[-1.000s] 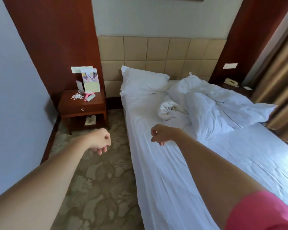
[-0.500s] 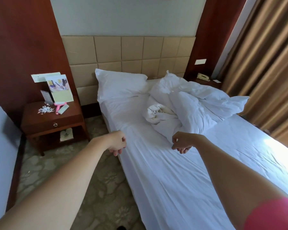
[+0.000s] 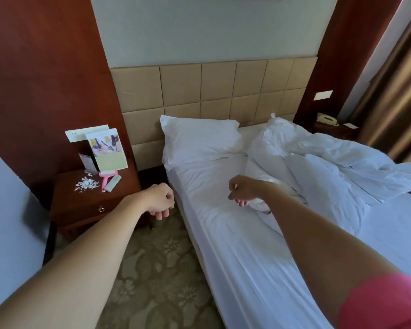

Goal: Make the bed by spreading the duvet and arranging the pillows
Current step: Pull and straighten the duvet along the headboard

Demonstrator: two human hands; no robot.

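Both arms reach out in front of the person. The left hand hangs over the floor, just beside the edge of the bed. Its fingers are loosely curled and hold nothing. The right hand is above the white sheet, with its fingers loosely curled too, and it holds nothing. The two hands are apart from each other. A pink sleeve shows on the right arm.

The duvet is white and lies in a crumpled heap on the far right side of the bed, near the top. A bunched part of it lies just beyond the right hand. One white pillow lies flat at the top left of the bed, right against the tan padded headboard.

To the left of the bed stands a wooden nightstand. On it are some cards propped up, a little pile of white scraps and a pink thing. On the far side of the bed a telephone sits by the brown curtain. The floor has a flowered carpet.
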